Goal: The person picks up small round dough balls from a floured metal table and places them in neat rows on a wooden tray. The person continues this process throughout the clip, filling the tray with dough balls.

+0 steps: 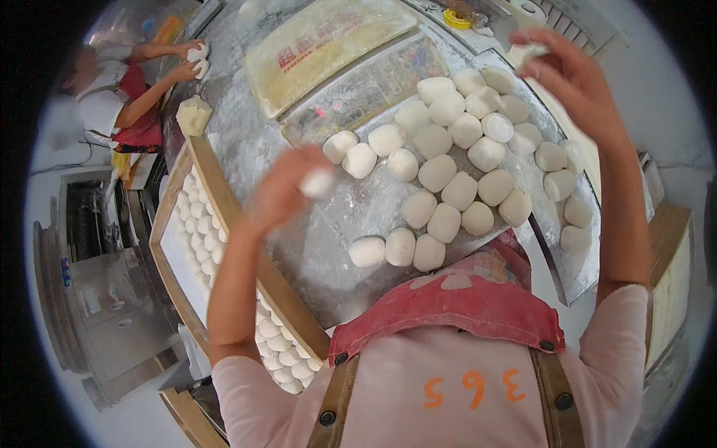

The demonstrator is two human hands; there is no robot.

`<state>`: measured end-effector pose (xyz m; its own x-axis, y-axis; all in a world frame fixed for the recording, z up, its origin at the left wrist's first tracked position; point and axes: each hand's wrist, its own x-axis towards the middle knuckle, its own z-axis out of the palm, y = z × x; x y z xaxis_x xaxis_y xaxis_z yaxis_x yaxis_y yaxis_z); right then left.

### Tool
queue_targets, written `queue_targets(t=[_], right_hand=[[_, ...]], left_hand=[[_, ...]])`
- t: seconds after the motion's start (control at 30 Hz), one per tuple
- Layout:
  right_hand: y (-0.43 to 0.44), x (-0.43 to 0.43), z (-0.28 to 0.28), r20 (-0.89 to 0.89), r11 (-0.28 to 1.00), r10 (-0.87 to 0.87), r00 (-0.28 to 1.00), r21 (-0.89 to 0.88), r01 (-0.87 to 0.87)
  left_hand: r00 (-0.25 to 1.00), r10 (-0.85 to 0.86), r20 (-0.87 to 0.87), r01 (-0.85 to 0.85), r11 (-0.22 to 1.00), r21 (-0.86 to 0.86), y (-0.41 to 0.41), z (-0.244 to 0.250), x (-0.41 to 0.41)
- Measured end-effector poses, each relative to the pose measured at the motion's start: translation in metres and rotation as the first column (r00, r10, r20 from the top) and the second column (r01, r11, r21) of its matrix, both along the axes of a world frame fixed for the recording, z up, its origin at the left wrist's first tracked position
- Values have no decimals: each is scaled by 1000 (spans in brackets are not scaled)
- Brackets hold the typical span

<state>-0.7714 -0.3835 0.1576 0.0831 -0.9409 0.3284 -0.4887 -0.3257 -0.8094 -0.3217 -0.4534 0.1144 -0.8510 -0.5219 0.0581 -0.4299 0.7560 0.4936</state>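
Note:
My left hand point(283, 187), blurred, grips a white dough ball point(317, 183) above the floured worktop point(325, 246), near the wooden tray's edge. Up at the far right, my right hand point(568, 78) is curled around a pale piece of dough point(536, 51), mostly hidden by its fingers. Between my hands, several rounded dough pieces point(459, 190) lie on the worktop, many touching each other. A short row of dough balls point(400, 246) sits close to my red apron point(448, 308). More dough pieces point(560, 185) rest along the right side.
A wooden-framed tray point(224, 190) filled with dough balls stands at my left. A lump of dough point(194, 115) sits at its far corner. Beyond the dough lie a yellowish lid point(330, 50) and a clear plastic box point(369, 89). Across the worktop, another person point(120, 92) handles two dough balls point(198, 60).

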Motion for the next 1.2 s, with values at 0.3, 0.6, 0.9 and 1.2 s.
queue_targets(t=[0.3, 0.6, 0.9, 1.2], right_hand=[[173, -129, -119, -242, 596, -730, 639, 233, 769], [231, -137, -146, -378, 422, -752, 539, 352, 835], [208, -142, -142, -710, 519, -594, 378, 22, 855], [216, -132, -126, -768, 391, -540, 344, 133, 911]], left_hand=[[929, 364, -58, -361, 865, -349, -47, 9, -46], [898, 402, 180, -353, 901, -251, 21, -78, -79], [708, 580, -404, -671, 731, -126, -106, 35, -18], [988, 111, 109, -113, 993, 13, 6, -60, -114]])
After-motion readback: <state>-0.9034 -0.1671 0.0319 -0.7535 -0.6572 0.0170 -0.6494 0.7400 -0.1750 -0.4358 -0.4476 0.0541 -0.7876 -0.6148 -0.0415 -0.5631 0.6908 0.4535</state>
